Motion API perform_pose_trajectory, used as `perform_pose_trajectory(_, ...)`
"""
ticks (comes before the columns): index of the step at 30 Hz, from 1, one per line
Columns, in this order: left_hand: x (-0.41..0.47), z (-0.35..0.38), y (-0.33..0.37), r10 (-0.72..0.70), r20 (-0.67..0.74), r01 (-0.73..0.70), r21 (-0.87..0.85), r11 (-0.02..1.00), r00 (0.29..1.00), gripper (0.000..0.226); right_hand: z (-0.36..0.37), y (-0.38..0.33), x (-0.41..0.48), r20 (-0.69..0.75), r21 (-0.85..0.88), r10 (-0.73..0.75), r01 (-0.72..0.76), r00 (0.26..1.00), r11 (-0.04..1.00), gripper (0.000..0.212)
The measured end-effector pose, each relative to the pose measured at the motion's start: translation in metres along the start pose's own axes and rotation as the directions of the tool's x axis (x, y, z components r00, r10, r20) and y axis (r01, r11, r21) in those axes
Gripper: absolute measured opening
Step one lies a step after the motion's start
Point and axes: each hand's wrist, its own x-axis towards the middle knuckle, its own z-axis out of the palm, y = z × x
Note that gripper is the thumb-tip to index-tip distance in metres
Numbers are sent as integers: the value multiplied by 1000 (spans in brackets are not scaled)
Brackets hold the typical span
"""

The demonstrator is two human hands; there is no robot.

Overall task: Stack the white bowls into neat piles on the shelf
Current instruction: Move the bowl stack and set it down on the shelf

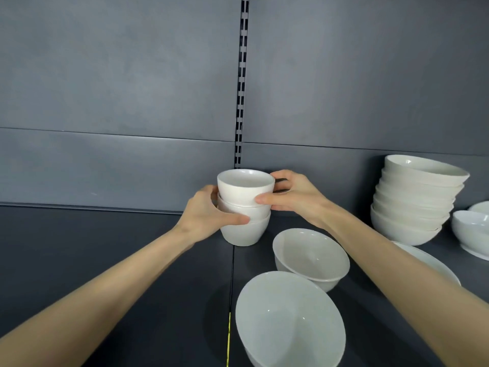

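A pile of three small white bowls [244, 207] stands on the dark shelf [105, 247] near the back wall. My left hand [209, 215] grips the pile from the left, thumb across the middle bowl. My right hand [291, 194] grips it from the right, thumb on the top bowl and fingers behind. Two larger white bowls stand loose in front: one [312, 256] just right of the pile, another [289, 319] nearer to me.
A tall, slightly leaning pile of larger white bowls [415, 200] stands at the right by the back wall. More white bowls [471, 231] sit at the far right edge, and a white dish [434, 260] lies partly under my right forearm. A slotted upright [242, 75] runs up the wall.
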Motion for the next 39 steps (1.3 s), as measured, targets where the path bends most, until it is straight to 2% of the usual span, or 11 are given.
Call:
perform_pose_trajectory(6, 17, 17, 5, 10, 39, -8, -51, 999, 999, 69, -15, 5, 8, -33, -4, 6, -6, 999, 1000, 64)
perform_pose_trajectory(12, 25, 19, 0, 29, 54, -27, -43, 999, 998, 71, -19, 9, 12, -23, -14, 0, 0, 1000, 1000, 76)
perform_pose_trajectory(26, 23, 18, 2, 51, 81, -52, 9, 999, 995, 75, -20, 10, 10, -15, -34, -5, 4, 1000, 999, 68)
perform_pose_trajectory(30, 25, 14, 6, 50, 135, -62, 83, 995, 990, 76, -21, 6, 8, -3, -88, -8, 7, 1000, 996, 64)
perform_pose_trajectory(34, 28, 7, 13, 42, 215, -96, 248, 964, 976, 64, -22, 0, 7, 8, -195, -8, 9, 1000, 981, 62)
perform_pose_trajectory(37, 28, -2, 20, 20, 234, -112, 391, 913, 972, 57, -23, -7, 3, 6, -325, -38, 38, 999, 945, 58)
perform_pose_trajectory(39, 26, -9, 26, 26, 221, -139, 516, 845, 975, 54, -25, -11, 0, -10, -421, -71, 60, 997, 905, 57)
